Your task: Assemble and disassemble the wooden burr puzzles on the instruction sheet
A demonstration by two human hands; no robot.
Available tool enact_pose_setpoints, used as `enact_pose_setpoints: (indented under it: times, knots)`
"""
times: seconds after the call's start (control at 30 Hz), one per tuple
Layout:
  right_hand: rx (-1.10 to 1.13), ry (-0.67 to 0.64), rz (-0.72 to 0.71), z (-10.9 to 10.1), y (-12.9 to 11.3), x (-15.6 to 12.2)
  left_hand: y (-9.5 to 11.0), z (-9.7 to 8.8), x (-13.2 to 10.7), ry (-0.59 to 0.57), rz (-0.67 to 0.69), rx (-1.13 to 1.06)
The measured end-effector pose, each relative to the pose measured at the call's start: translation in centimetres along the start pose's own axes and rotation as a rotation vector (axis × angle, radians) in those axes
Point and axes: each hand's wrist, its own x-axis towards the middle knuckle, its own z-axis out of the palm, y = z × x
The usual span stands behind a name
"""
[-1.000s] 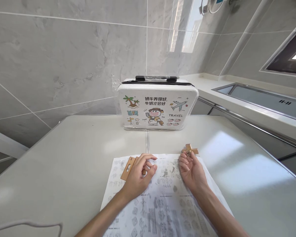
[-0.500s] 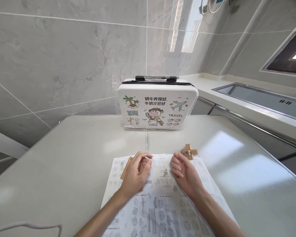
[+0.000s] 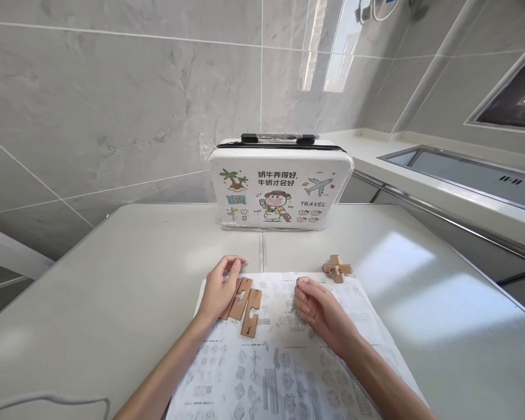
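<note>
Left hand [image 3: 219, 291]: fingers loosely bent, partway unfolded, nothing visible between them; contact with wood unclear. Beside it, partly covered: three flat notched wooden pieces [image 3: 236, 311], lying slanted in a row on printed sheet [image 3: 289, 361]. Right hand [image 3: 324, 315]: fingers curled toward palm, any hold impossible to tell; over sheet, well apart from pieces. Cross-shaped wooden assembly [image 3: 338, 269]: at sheet's far right corner. White case [image 3: 280, 186]: upright behind, on table [image 3: 91, 303].

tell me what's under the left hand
The left hand overlaps the printed sheet and one flat wooden piece, which shows only in part. Two notched pieces lie in view to its right. Whatever else the palm covers cannot be seen.
</note>
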Motion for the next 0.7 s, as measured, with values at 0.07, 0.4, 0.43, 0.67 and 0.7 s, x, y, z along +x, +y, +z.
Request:
enact_pose_setpoints:
  times: [0.07, 0.4, 0.43, 0.67, 0.7]
  knots:
    - [-0.012, -0.008, 0.000, 0.0, 0.0, 0.0, 0.2, 0.2, -0.1, -0.036, -0.010, -0.040]
    - [-0.304, -0.065, -0.037, 0.4, 0.5, -0.5, 0.8, 1.6, -1.6, -0.197, -0.042, -0.184]
    - [-0.390, -0.076, -0.053, 0.6, 0.6, -0.6, 0.8, 1.7, -1.6, -0.208, -0.035, -0.188]
    - [-1.098, -0.146, -0.510, 1.2, 2.1, -1.2, 0.2, -0.1, -0.6, -0.230, 0.087, 0.052]
    - [-1.146, -0.156, -0.530, 1.1, 2.4, -1.2, 0.0, -0.7, -0.4, -0.239, 0.108, 0.101]
